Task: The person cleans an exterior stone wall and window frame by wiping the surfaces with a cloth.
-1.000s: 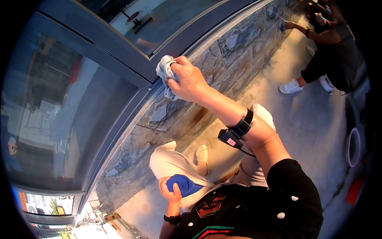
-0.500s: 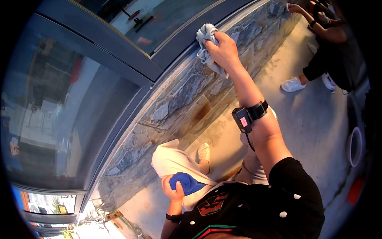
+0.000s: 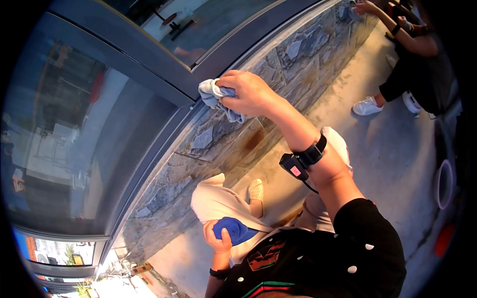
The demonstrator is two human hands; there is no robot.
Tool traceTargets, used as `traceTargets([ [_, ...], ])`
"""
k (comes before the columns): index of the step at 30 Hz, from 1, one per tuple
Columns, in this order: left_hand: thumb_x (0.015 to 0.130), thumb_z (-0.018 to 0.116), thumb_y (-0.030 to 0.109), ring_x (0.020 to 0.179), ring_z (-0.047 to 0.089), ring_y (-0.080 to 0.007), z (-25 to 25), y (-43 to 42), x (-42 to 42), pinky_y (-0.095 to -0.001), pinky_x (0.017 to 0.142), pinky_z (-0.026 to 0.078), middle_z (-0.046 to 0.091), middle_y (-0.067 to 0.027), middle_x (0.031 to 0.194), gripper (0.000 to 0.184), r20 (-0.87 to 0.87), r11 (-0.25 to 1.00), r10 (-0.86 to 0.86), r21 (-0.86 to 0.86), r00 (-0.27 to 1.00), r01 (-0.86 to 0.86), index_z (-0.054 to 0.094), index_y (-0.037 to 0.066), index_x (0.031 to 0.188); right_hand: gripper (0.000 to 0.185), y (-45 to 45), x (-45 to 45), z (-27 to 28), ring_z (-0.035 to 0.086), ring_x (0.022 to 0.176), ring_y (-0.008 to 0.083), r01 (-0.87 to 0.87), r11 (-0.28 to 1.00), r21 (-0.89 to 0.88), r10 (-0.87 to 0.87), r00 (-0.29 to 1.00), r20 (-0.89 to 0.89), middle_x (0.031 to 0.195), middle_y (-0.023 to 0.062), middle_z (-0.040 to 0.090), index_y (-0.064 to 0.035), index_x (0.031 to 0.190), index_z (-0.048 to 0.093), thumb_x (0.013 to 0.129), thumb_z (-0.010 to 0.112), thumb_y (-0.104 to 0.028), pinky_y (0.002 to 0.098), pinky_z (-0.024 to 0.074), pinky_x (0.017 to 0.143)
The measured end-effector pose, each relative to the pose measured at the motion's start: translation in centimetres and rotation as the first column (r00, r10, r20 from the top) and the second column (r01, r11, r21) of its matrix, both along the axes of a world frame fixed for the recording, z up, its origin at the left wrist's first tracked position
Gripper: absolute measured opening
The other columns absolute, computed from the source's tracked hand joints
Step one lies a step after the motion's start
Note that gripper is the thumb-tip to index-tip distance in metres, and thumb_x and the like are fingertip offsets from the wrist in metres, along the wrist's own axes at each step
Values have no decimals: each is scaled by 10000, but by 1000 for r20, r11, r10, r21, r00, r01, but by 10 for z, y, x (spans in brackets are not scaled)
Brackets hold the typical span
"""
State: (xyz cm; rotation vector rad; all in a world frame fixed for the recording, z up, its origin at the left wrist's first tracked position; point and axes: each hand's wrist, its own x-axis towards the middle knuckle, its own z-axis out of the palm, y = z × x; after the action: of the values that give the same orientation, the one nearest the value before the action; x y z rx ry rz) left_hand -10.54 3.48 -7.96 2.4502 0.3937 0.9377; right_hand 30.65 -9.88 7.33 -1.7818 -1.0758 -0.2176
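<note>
My right hand (image 3: 247,93) grips a bunched light grey-blue cloth (image 3: 209,94) against the lower edge of the dark window frame (image 3: 184,82), close to the corner where two frame bars meet. Part of the cloth hangs below my fingers over the ledge. Down near my lap, my left hand (image 3: 217,238) is wrapped round a folded blue cloth (image 3: 232,230), its thumb across the front. A small black device (image 3: 294,166) is strapped to my right forearm.
Below the window runs a rough stone wall (image 3: 201,139), standing on a concrete floor (image 3: 382,144). At upper right is another person in dark trousers and white shoes (image 3: 367,106), an arm reaching to the wall. A pale round rim (image 3: 443,184) and an orange-red object (image 3: 443,240) lie at far right.
My right hand has slid the grey-blue cloth left and down along the frame's lower edge. My left hand stays with the blue cloth. The other person's hand has shifted slightly.
</note>
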Motion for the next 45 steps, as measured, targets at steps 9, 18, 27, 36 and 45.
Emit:
traceTargets([
  [9,899,603,361,901,580,-366,-7,9,-14,-454,829,471,591,-194,973,431,9,999,39,-32,999,-39,595,-46,1041,442,-79,106,-36,578,1225,345,747,608,268,-753,650,-106,1376,136,574,-62,1232,645,844,669,-273,402,472,1021],
  [18,873,632,345,895,605,-399,-2,6,-9,-472,824,498,611,-217,986,420,13,998,52,-44,999,-51,608,-40,1040,391,-19,20,-9,667,1021,348,316,944,-91,-299,940,163,1174,107,674,-66,1143,684,776,667,-201,437,542,892],
  [27,849,683,248,879,633,-357,10,1,4,-421,834,511,638,-190,968,317,-18,988,-55,-148,998,51,637,-12,1025,339,8,-38,-19,628,967,98,-323,902,288,432,711,-554,1068,40,680,-5,1237,609,938,636,-161,282,522,861],
  [36,931,711,409,1193,501,-161,27,-2,34,-324,1051,386,566,-78,1271,695,19,465,-277,-872,961,151,443,27,1446,366,19,-141,-31,628,1012,114,-503,733,457,662,377,-648,1115,38,666,8,1272,573,972,638,-192,282,514,900],
  [45,968,507,559,1309,518,-277,64,-34,30,-440,1129,390,518,-110,1443,660,399,-329,122,-848,909,416,445,115,1452,770,1,-259,-33,336,1422,436,-489,851,-191,498,867,-2,1545,244,346,-38,1434,464,793,765,-339,549,318,1127],
])
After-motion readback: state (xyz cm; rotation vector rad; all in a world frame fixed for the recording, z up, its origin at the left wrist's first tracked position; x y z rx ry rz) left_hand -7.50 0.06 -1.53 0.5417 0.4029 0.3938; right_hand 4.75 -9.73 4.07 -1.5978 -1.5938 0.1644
